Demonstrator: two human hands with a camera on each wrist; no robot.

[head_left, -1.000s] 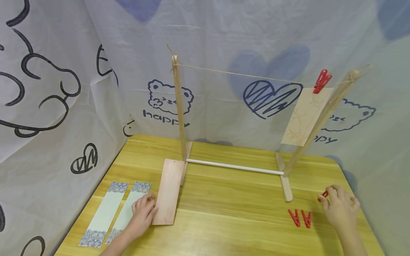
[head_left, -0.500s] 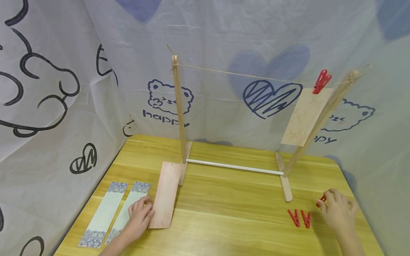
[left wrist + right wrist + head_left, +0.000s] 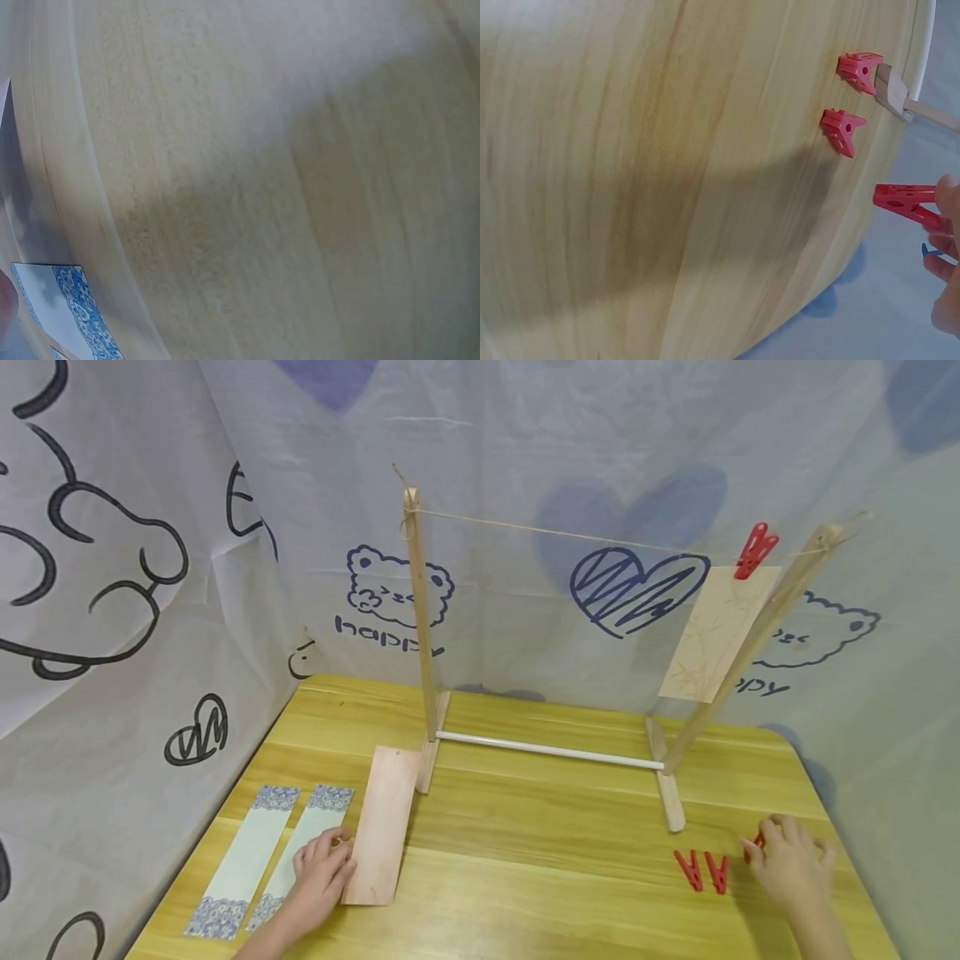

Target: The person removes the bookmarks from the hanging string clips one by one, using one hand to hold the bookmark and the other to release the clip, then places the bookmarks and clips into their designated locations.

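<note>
My left hand [image 3: 318, 872] pinches the left edge of a plain pinkish card [image 3: 384, 827], which has a small hole at its top. The card slants beside the rack's left foot. In the left wrist view only a fingertip [image 3: 6, 300] shows at the edge. At the right of the table, my right hand [image 3: 795, 864] holds a red clothespin [image 3: 907, 202] between thumb and fingers, its other end pointing outward. Two more red clothespins [image 3: 701, 872] lie to its left. Another red clothespin [image 3: 754, 552] clips a bamboo-patterned card [image 3: 716, 631] to the string [image 3: 540, 532].
A wooden rack with a left post [image 3: 420, 610], a right post [image 3: 765, 627] and a white crossbar [image 3: 551, 750] stands at the back. Two pale cards with blue-patterned ends, a left one [image 3: 243, 860] and a right one [image 3: 318, 817], lie on the table [image 3: 555, 877] at the left.
My left hand has drawn the pinkish card a little left and toward me. My right hand, with the clothespin, has come slightly nearer. The hung card stays where it was.
</note>
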